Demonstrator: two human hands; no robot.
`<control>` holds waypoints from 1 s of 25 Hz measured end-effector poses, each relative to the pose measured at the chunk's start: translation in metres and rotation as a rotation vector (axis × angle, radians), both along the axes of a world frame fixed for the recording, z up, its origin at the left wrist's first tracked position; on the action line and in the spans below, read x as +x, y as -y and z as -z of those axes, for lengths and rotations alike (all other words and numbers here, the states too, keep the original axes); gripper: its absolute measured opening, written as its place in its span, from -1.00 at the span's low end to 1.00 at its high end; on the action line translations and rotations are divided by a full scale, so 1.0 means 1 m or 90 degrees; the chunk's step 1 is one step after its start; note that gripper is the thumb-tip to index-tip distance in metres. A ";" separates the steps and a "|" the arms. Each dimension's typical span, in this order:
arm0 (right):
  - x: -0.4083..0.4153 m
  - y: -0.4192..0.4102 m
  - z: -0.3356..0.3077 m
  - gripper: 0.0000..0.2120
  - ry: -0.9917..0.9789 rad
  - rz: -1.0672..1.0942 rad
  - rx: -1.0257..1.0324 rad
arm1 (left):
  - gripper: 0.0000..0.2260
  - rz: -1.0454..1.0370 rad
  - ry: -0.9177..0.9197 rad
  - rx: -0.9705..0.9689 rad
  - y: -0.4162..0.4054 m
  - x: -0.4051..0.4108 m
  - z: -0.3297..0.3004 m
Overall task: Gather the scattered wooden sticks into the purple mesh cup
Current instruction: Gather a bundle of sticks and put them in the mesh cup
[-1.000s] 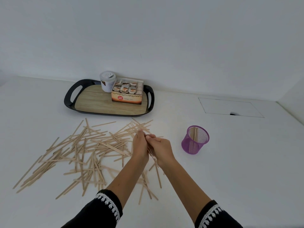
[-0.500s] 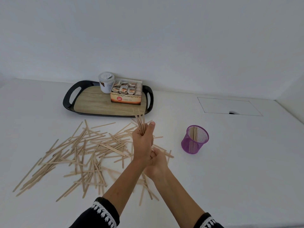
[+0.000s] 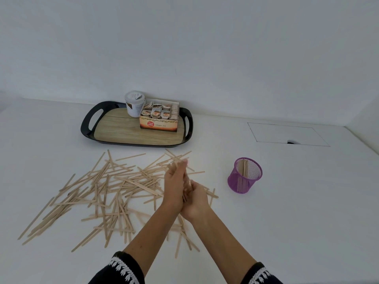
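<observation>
1. Fingers point(image 3: 180, 167) of the left hand point(image 3: 174, 187) pointed away from the body, blurred, pressed flat against a small bundle of sticks point(image 3: 187, 188); the right hand point(image 3: 195, 198) cupped the bundle from the other side, fingers curled around its lower part. Palms faced each other, heels touching.
2. Nearest the body: two dark sleeves with white embroidery, left sleeve point(image 3: 121, 269) and right sleeve point(image 3: 260, 273), at the bottom edge of the view.
3. Scattered sticks point(image 3: 98, 191) lay criss-crossed on the white table point(image 3: 297, 222), mostly to the left of the hands, some passing beneath the forearms.
4. Right of the hands the table surface lay bare up to the purple mesh cup point(image 3: 245, 175), which stood upright, well apart from the pile, a few sticks standing inside it.
5. Beyond the pile: a black-rimmed tray point(image 3: 88, 121) with a wood-pattern floor, its near edge just beside the farthest sticks. On it, a tea box point(image 3: 159, 124) and a white tub point(image 3: 134, 103), touching.
6. Far right: a rectangular panel outline point(image 3: 287, 133) in the tabletop, near the wall.
</observation>
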State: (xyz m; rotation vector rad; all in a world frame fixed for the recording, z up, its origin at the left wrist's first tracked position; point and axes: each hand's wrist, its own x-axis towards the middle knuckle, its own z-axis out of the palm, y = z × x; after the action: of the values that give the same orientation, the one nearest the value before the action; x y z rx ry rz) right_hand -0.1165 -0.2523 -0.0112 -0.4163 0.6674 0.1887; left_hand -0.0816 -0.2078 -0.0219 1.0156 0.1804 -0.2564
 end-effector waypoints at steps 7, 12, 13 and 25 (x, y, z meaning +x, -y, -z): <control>-0.002 0.054 0.035 -0.71 0.103 -0.220 -1.155 | -0.79 0.031 -0.285 -0.118 -0.056 0.003 0.025; -0.006 0.082 0.062 -0.10 0.182 -0.653 -1.316 | -0.87 0.073 -0.308 -0.085 -0.068 -0.001 0.044; -0.007 0.082 0.067 -0.15 0.210 -0.652 -1.341 | -0.88 0.075 -0.303 -0.082 -0.068 -0.002 0.046; -0.015 0.103 0.057 -0.23 0.305 -0.704 -1.262 | -0.88 0.068 -0.271 -0.056 -0.067 -0.006 0.050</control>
State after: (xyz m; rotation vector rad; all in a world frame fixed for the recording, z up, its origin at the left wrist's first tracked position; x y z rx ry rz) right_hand -0.1318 -0.3551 -0.0685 -2.6429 -0.1685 0.4012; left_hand -0.0878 -0.1405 -0.0722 0.8754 0.4963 -0.5730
